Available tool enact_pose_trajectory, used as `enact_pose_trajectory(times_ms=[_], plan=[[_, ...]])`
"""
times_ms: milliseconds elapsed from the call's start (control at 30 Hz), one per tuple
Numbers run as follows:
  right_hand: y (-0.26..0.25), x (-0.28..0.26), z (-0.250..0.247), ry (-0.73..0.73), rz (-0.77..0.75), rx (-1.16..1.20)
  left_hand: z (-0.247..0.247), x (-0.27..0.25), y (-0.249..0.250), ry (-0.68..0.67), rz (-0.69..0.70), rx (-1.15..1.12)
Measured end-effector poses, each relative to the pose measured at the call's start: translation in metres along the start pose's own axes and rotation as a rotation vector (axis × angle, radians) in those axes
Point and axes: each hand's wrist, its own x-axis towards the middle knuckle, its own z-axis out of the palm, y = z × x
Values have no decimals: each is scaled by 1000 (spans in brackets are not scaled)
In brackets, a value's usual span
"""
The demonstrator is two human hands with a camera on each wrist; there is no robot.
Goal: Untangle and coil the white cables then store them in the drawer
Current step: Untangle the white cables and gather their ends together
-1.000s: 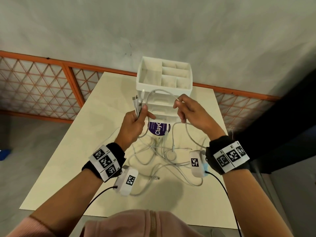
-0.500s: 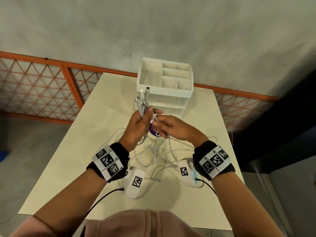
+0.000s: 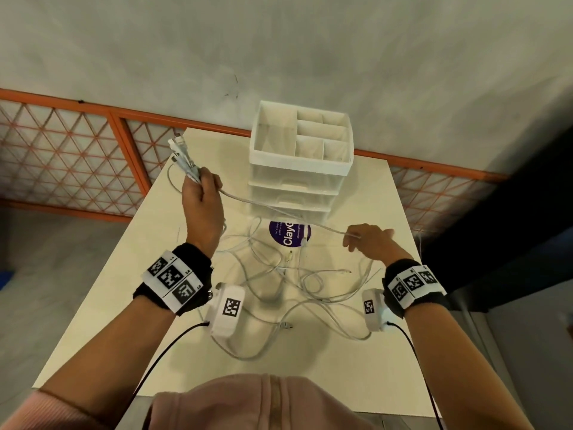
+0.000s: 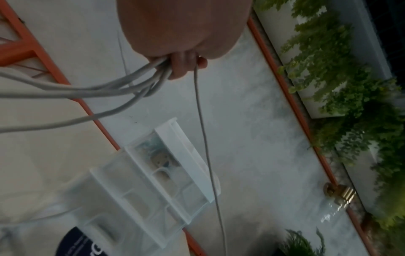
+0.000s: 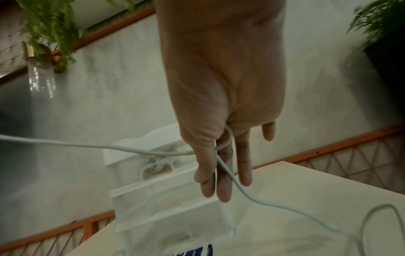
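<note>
My left hand (image 3: 204, 181) is raised over the table's far left and grips a bundle of white cable ends (image 3: 183, 156), plugs sticking up past the fist. Several cables (image 4: 122, 90) hang out of that fist in the left wrist view. One white cable (image 3: 279, 212) stretches from it across to my right hand (image 3: 353, 240), which pinches it; the strand (image 5: 223, 164) runs between the fingers. The rest of the cables lie in a loose tangle (image 3: 297, 283) on the table between my wrists. The white drawer unit (image 3: 297, 187) stands at the far edge; its drawers look closed.
A purple round sticker (image 3: 288, 234) lies on the cream table (image 3: 130, 290) in front of the unit. An orange lattice railing (image 3: 77, 156) runs behind the table. A dark surface (image 3: 511, 228) sits off the right edge.
My hands were together over the sticker and have pulled apart. The left rose to the far left with the bundle; the right moved right, drawing one cable out between them.
</note>
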Motion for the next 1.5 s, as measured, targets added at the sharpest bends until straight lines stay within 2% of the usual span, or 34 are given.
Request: enact_pose_trajectory(times_ms=[100, 200, 333, 400, 467, 567, 633, 700, 767, 833, 967, 1033, 1133, 1200, 1333, 1500], plan=[[8, -3, -3, 64, -8, 155, 0, -4, -10, 22, 53, 82], [21, -8, -1, 126, 1, 180, -4, -4, -14, 51, 57, 146], [47, -18, 11, 61, 97, 233, -15, 4, -11, 87, 54, -13], [51, -21, 21, 18, 93, 223, -17, 5, -10, 61, 38, 25], [50, -20, 32, -85, 104, 206, -17, 1, -12, 4, -18, 128], [45, -19, 45, -312, 228, 155, -17, -7, -15, -166, -180, 328], [44, -20, 54, -446, 291, 81, -20, -12, -13, -338, -307, 507], [39, -23, 59, -545, 286, -35, -23, -15, -10, -543, -405, 716], [33, -21, 64, -545, 263, -76, -26, -19, -11, -745, -468, 896], [26, -13, 68, -476, 219, -15, -29, -22, -15, -836, -470, 1037], [-5, 5, 84, -284, 71, 205, -33, -21, -21, -807, -426, 1267], [-19, 11, 98, -221, 7, 248, -35, -20, -24, -754, -414, 1253], [-32, 18, 122, -237, -33, 149, -38, -19, -30, -681, -416, 1166], [-33, 22, 125, -244, -14, 162, -38, -18, -34, -675, -416, 1119], [-31, 25, 96, -264, 40, 346, -31, -20, -31, -661, -413, 1058], [-30, 11, 15, -190, 52, 728, -18, -22, -25, -688, -396, 930]])
